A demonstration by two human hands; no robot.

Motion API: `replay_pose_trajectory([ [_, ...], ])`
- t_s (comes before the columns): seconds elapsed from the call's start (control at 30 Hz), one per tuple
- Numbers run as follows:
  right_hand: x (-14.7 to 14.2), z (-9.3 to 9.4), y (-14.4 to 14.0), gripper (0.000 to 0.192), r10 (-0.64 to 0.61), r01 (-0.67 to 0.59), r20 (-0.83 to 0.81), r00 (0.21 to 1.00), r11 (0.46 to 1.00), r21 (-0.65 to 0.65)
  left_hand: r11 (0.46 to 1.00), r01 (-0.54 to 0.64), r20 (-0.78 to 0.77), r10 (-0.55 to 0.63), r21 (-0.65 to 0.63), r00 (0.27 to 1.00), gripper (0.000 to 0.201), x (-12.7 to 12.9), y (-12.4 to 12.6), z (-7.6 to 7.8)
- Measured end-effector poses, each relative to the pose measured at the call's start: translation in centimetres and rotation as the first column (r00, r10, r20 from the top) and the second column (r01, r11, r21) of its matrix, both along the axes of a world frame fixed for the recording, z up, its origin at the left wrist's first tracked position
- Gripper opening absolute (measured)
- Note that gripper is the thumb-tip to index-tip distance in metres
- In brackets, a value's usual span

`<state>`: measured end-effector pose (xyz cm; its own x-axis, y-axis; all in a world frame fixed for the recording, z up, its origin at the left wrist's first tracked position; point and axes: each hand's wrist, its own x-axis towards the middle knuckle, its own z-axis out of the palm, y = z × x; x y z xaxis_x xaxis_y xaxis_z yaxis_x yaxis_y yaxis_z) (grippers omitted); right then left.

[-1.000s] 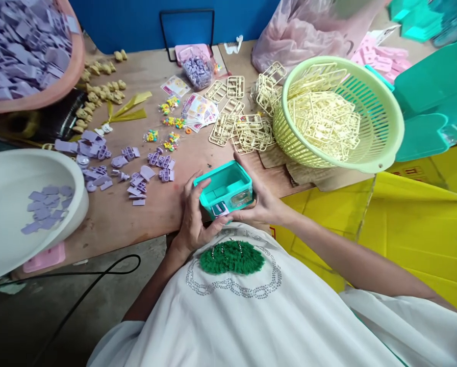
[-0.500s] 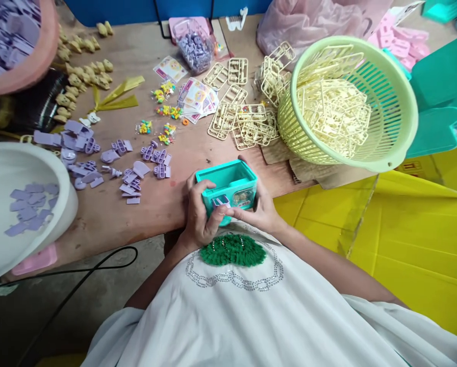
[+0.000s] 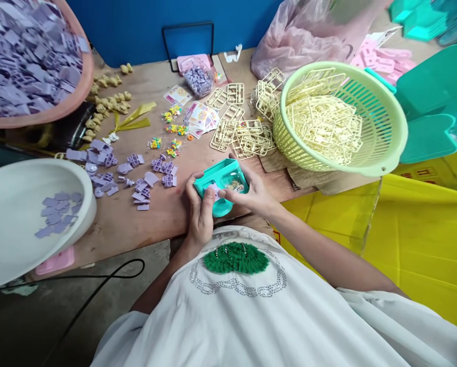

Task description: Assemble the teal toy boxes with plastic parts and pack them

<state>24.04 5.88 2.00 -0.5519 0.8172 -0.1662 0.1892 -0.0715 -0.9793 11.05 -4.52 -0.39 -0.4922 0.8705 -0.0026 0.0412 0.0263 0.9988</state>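
A teal plastic toy box (image 3: pixel 210 176) with a clear window is held between my two hands over the table's front edge. My left hand (image 3: pixel 201 206) wraps its left side, with the thumb on a small lilac plastic piece (image 3: pixel 214 189) at the box's front. My right hand (image 3: pixel 255 191) grips the right side, its thumb reaching to the same lilac piece. Small pale items show behind the window, too small to name. Loose lilac plastic parts (image 3: pixel 141 191) lie on the table left of my hands.
A pale green basket (image 3: pixel 399 127) of cream sprues stands at the right. At the left are a white bowl (image 3: pixel 89 204) and a pink tub (image 3: pixel 87 76) with lilac pieces. Cards (image 3: pixel 201 117), small colourful packets (image 3: pixel 177 130) and cream animal figures (image 3: pixel 113 102) lie farther back.
The box has tipped so its windowed front faces up more, and its open top no longer shows. Both thumbs stay at the lilac piece. The camera view has shifted.
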Motion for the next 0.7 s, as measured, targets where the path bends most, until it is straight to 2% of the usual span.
replay_pose_trajectory([
  [0.17,-1.2,0.6,0.7,0.068,-0.017,0.017,-0.006,1.000,1.000,-0.023,0.998,-0.048,0.047,0.050,-0.038,0.998,0.064,-0.7,1.3,-0.1],
  [0.27,-1.5,0.6,0.9,0.059,0.006,-0.008,-0.040,0.999,0.998,-0.054,0.996,-0.080,0.043,0.081,-0.032,0.996,0.066,-1.0,1.8,-0.5],
  [0.37,-1.4,0.2,1.4,0.059,0.045,-0.048,-0.042,0.998,0.996,-0.070,0.997,-0.082,0.015,0.082,-0.013,0.997,0.064,-1.3,1.7,-1.0],
  [0.43,-1.1,0.0,1.7,0.063,0.059,-0.059,0.007,0.998,0.998,-0.008,0.997,-0.076,-0.016,0.076,0.006,0.997,0.062,-1.4,1.6,-1.3],
  [0.5,-0.8,0.0,1.6,0.063,0.018,-0.029,0.063,0.998,0.981,0.190,0.996,-0.090,-0.025,0.091,0.017,0.996,0.062,-1.4,1.4,-1.5],
  [0.53,-0.6,0.0,1.4,0.062,-0.016,-0.010,0.076,0.997,0.943,0.334,0.993,-0.117,-0.019,0.117,0.013,0.993,0.062,-1.3,1.4,-1.6],
  [0.6,-0.4,0.3,0.6,0.059,-0.051,-0.012,0.087,0.995,0.794,0.607,0.981,-0.193,0.000,0.193,-0.009,0.981,0.061,-1.1,1.3,-1.7],
  [0.67,-0.4,0.5,-0.2,0.054,-0.035,-0.064,0.113,0.993,0.641,0.765,0.972,-0.236,-0.003,0.236,-0.017,0.972,0.058,-1.1,1.1,-1.6],
  [0.7,-0.4,0.5,-0.6,0.050,-0.025,-0.089,0.128,0.991,0.590,0.803,0.975,-0.222,-0.016,0.222,-0.005,0.975,0.056,-1.2,0.9,-1.5],
])
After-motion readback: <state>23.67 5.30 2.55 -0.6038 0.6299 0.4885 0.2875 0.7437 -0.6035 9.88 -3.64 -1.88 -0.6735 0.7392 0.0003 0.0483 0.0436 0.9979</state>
